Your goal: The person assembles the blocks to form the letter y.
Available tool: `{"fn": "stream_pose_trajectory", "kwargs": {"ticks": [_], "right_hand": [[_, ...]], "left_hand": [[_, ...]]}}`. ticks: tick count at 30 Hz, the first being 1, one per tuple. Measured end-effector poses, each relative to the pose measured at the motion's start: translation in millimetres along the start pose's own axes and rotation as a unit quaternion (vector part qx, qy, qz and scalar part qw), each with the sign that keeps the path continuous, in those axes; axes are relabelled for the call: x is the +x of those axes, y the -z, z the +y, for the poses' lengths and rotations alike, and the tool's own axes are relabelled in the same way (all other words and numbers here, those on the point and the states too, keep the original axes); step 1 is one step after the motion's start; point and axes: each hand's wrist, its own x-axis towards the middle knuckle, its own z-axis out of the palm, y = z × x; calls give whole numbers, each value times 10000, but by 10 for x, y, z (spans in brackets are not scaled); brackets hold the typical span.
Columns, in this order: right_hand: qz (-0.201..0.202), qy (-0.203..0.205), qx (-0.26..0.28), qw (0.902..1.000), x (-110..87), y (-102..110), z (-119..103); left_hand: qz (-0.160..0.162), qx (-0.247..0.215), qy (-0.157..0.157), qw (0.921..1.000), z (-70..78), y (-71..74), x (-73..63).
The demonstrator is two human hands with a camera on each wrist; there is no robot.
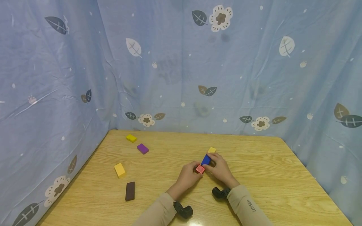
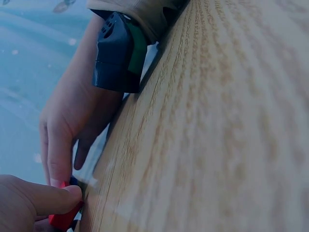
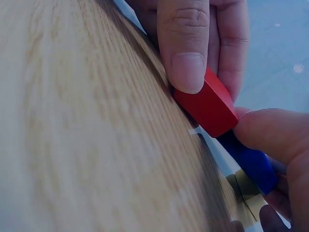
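Observation:
Near the table's middle my left hand point(image 1: 186, 176) pinches a small red block point(image 1: 200, 169) between thumb and fingers. My right hand point(image 1: 221, 171) holds a blue block point(image 1: 206, 160) just beyond it, the thumb along its near side. In the right wrist view the red block point(image 3: 210, 106) and the blue block point(image 3: 253, 164) meet end to end, low over the wood. Past the blue one sits a light yellow block point(image 1: 211, 150), close to the right fingertips. The left wrist view shows the red block point(image 2: 65, 217) under the left thumb, with the blue one mostly hidden.
Toward the left of the wooden table point(image 1: 164, 201) lie a yellow block point(image 1: 131, 138), a purple block point(image 1: 142, 148), an orange-yellow block point(image 1: 120, 170) and a dark brown block point(image 1: 130, 191). A blue patterned curtain point(image 1: 175, 84) hangs behind the table and along its sides.

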Motion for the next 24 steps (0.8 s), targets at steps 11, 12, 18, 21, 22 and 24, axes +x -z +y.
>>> {"fn": "stream_pose_trajectory", "kwargs": {"ticks": [11, 12, 18, 21, 22, 24], "right_hand": [[-150, -4, -45, 9999, -1, 12, -13], [-168, 0, -53, 9998, -1, 13, -14], [-256, -5, -130, 9996, -8, 18, -20], [-254, 11, -95, 9996, -8, 17, -22], [-254, 13, -83, 9996, -8, 16, -22], [-245, 13, -41, 9997, -8, 15, -22]], "left_hand": [[-14, 51, 67, 10000, 6, -1, 9], [-15, 49, 74, 10000, 7, -2, 10], [-35, 50, 160, 9999, 33, 1, -3], [-22, 5, 127, 9999, 41, 6, -9], [-16, -8, 102, 9999, 41, 6, -10], [30, 70, -24, 10000, 36, 5, -8]]}}
